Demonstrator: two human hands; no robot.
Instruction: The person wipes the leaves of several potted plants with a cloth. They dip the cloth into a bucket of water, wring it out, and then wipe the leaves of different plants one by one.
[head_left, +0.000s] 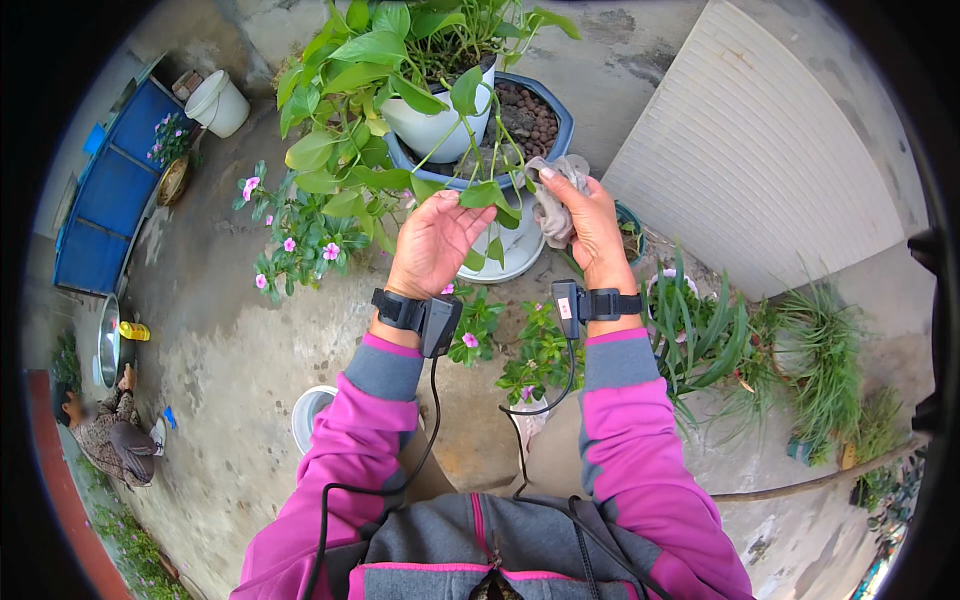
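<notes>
My left hand (436, 244) is palm up with its fingers half curled, right at a green pothos leaf (480, 195); whether it grips the leaf cannot be made out. A crumpled grey cloth (555, 202) is held in my right hand (596, 229), thumb on top, just right of the trailing stems. The pothos (367, 52) grows from a white pot (431, 124). That pot stands inside a blue-grey octagonal planter (566, 124) with round brown clay pebbles (536, 112). Beneath the planter is a round white stand (517, 251), partly hidden by leaves and my hands.
Pink-flowered periwinkles (307, 247) grow left of the planter. A ribbed white panel (757, 150) leans at right, above grassy potted plants (821, 360). Near my left sleeve stands a white bucket (307, 420). At far left, a person (116, 435) crouches by a metal basin (109, 341).
</notes>
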